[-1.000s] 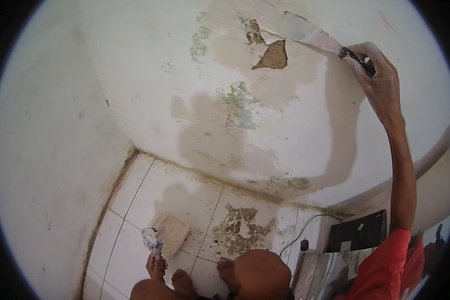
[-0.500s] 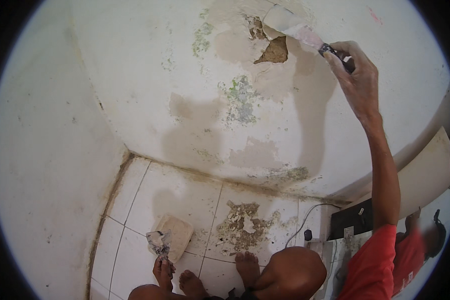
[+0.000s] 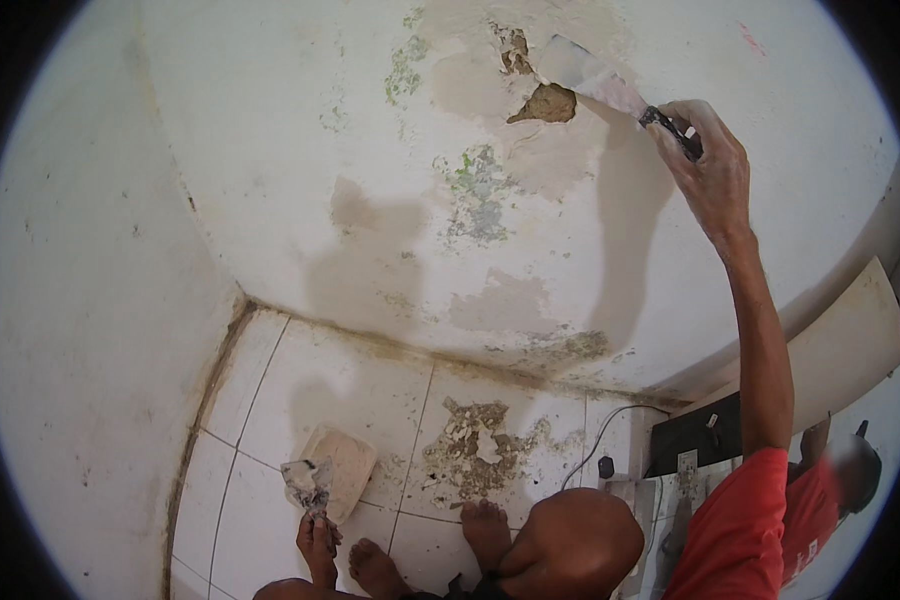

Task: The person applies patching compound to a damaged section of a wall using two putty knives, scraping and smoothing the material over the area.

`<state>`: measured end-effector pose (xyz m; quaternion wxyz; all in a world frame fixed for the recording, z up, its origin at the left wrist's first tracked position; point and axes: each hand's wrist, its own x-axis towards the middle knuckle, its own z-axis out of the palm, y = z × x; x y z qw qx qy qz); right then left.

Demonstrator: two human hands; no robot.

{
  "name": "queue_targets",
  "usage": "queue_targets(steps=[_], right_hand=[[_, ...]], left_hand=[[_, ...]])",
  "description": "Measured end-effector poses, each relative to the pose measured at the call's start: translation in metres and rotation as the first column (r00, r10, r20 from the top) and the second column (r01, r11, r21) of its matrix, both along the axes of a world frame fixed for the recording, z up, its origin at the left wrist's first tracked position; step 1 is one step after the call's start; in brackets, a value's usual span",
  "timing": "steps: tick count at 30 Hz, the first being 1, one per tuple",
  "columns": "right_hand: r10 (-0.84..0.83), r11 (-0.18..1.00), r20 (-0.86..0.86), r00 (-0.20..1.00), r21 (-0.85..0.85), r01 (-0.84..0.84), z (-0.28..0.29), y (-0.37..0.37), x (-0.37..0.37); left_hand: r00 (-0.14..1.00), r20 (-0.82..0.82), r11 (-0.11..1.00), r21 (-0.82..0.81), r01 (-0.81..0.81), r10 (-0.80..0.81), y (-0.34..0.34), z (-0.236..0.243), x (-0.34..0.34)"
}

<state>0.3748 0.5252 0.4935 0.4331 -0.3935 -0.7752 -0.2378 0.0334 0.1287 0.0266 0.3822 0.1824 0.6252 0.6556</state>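
Note:
My right hand (image 3: 708,170) grips the black handle of a wide putty knife (image 3: 598,78), its blade tilted over the wall patch beside a broken hole (image 3: 548,103) with exposed rough brown material. Smeared pale filler surrounds the hole. Low in the view, my left hand (image 3: 318,545) holds a smaller putty-covered scraper (image 3: 302,478) over a shallow rectangular plastic container (image 3: 350,455) of pale compound on the floor.
A side wall (image 3: 90,330) meets the tiled floor (image 3: 320,370), with crumbled debris (image 3: 475,440) before my bare feet. At right are a cable (image 3: 600,440), a black flat object (image 3: 670,445), a pale board (image 3: 840,330) and what seems a mirror reflecting a person in red.
Over the last second, my right hand and putty knife have moved left and a little down across the patch. My left hand stays low with the scraper.

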Motion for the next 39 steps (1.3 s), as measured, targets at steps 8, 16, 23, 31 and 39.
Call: queue_targets(steps=[8,16,23,31,39], right_hand=[[0.017,0.999,-0.057,0.998,-0.045,-0.019,0.006,0.003,0.026],[-0.114,0.993,-0.188,0.975,-0.032,0.110,-0.009,-0.027,0.049],[0.102,0.995,-0.042,0.994,0.009,-0.101,-0.016,-0.009,0.000],[-0.038,0.996,-0.115,0.993,-0.088,0.027,-0.020,0.004,0.059],[-0.239,0.968,-0.287,0.927,-0.142,0.206,-0.066,-0.045,0.136]], left_hand=[[1.000,-0.008,1.000,-0.009,-0.007,0.007,0.000,-0.004,-0.001],[1.000,-0.010,1.000,-0.020,-0.017,0.017,0.002,-0.001,-0.001],[0.999,0.043,0.999,-0.030,-0.019,0.020,-0.002,-0.003,-0.005],[1.000,0.002,1.000,-0.031,-0.001,0.001,0.005,-0.001,0.005],[0.997,0.028,0.993,-0.093,0.072,-0.070,0.013,0.027,-0.005]])
